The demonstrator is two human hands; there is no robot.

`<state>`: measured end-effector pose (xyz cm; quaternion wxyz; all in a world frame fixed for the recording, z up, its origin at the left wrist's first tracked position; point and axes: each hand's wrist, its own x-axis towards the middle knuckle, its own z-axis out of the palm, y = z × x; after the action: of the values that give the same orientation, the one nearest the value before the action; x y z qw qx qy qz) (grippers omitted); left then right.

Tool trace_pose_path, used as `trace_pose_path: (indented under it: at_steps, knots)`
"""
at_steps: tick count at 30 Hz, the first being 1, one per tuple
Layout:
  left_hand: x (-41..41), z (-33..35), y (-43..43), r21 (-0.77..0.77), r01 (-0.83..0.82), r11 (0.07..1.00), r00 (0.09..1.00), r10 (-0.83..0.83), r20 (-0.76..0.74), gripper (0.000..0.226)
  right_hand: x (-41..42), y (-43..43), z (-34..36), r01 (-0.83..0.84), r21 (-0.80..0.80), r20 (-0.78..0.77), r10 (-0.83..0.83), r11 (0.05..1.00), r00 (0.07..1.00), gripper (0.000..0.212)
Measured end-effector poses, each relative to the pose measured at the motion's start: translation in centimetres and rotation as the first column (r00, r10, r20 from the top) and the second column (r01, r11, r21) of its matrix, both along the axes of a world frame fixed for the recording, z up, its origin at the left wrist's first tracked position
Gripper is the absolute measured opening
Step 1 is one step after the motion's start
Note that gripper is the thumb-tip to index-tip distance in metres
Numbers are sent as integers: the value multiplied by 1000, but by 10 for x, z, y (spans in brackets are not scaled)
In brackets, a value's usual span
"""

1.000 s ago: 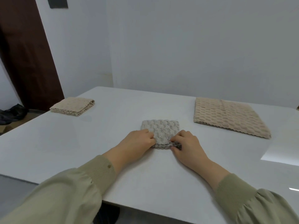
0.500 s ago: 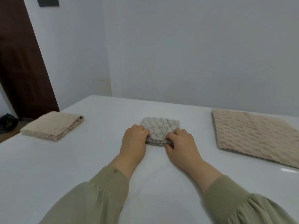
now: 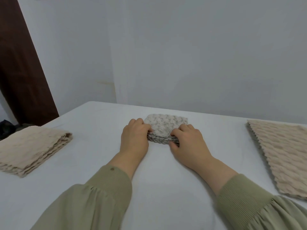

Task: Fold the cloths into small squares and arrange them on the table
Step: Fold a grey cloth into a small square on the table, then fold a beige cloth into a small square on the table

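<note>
**Step in hand:** the final fold of the grey cloth [image 3: 164,125]. It lies on the table [image 3: 166,188] between my two hands, reaching just beyond my fingertips. It is already a small layered square, and its stacked edges face me.

**Hand state:**
- My left hand [image 3: 134,138] curls its fingers over the cloth's near left corner and grips it.
- My right hand [image 3: 187,143] pinches the near right edge, thumb against the layered side and fingers curled on top.
- Neither hand is spread; both hold the same cloth.

**Judgement:** the fold looks complete. This grip appears to serve for squaring the layers or for carrying the piece.

**Next move calls for:** a pinch that bites through all layers so the stack does not splay, then placement in line with the finished piece, then release.

**Count:**
- Cloths: three.
  - One grey cloth, in my grip.
  - One folded beige cloth [image 3: 33,146], well to the left of my left hand.
  - One flat beige cloth [image 3: 279,155], well to the right of my right hand. It is larger and, by my judgement, not yet reduced to a small square.
- Hands: two.
- Table: one.
</note>
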<state>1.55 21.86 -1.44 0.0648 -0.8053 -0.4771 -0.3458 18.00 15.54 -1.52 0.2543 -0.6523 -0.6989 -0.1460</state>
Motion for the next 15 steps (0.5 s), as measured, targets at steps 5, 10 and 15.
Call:
trace_pose_path:
  at_steps: [5,10,15]
  knots:
    - [6,4,15,-75,-35,997,994,27,-102,46,3,14,1,27,-75,-40,-30,997,999,30]
    - [8,8,6,-103,-66,992,990,53,-128,41,0,8,6,43,-117,-99,-55,992,994,35]
    - [4,5,-29,-157,-56,986,990,34,-138,42,-8,-10,11,111,-35,-84,-114,993,990,27]
